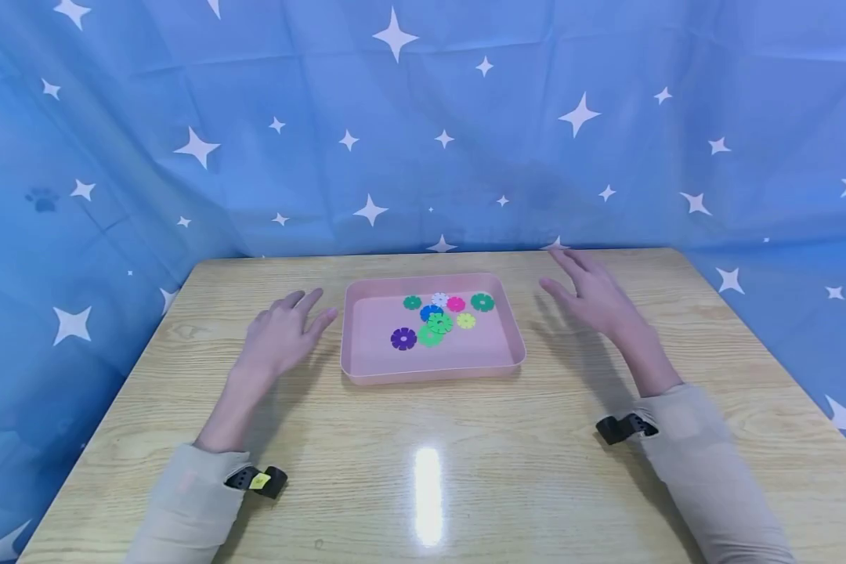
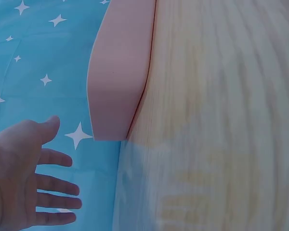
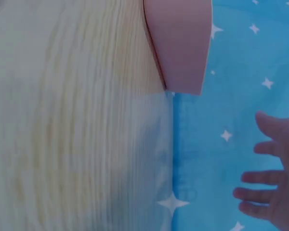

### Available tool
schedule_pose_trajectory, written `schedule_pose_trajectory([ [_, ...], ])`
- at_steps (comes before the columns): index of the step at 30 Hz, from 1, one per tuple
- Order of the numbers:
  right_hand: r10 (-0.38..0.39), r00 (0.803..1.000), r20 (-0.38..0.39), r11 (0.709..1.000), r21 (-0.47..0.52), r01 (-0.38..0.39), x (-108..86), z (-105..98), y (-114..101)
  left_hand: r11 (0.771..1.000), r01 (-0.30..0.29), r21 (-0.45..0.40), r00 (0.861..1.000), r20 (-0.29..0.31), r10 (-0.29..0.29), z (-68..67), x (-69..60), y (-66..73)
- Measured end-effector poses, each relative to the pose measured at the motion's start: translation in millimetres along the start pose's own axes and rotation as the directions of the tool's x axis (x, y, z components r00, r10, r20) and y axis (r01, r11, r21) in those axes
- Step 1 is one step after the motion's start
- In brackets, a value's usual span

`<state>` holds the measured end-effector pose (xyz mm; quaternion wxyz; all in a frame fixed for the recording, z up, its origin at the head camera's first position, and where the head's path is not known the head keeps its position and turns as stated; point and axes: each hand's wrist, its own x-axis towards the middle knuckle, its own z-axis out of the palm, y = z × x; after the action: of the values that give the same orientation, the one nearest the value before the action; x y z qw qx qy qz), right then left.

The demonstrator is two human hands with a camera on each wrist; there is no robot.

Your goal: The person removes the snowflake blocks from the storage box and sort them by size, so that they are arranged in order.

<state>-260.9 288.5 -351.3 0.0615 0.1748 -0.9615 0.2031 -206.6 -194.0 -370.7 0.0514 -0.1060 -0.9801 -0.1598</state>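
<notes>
Pink tray [image 1: 366, 337] of notched discs [image 1: 440, 323], between left hand [image 1: 282, 333] and right hand [image 1: 594, 298], both spread, apart from it

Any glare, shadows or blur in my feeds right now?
Head: a bright glare streak on the table, nearer the camera than the pink tray; shadows by the left hand and right hand. Left wrist: the wood grain looks smeared. Right wrist: soft grain too, grey-blue shadow by the table's edge.

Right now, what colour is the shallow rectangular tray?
The tray is pale pink, clearest in the head view.
</notes>
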Motion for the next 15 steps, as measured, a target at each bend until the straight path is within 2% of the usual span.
schedule_pose_trajectory([
  [11,-0.014,1.0,-0.028,0.997,0.079,0.016,7.7,14,-17,0.998,0.003,-0.06,0.999,0.044,-0.001,6.6,5.0,8.7],
  [15,-0.021,1.0,-0.008,0.994,0.106,0.022,9.9,18,-27,0.997,-0.006,-0.079,0.999,0.052,0.01,10.9,7.1,12.6],
])
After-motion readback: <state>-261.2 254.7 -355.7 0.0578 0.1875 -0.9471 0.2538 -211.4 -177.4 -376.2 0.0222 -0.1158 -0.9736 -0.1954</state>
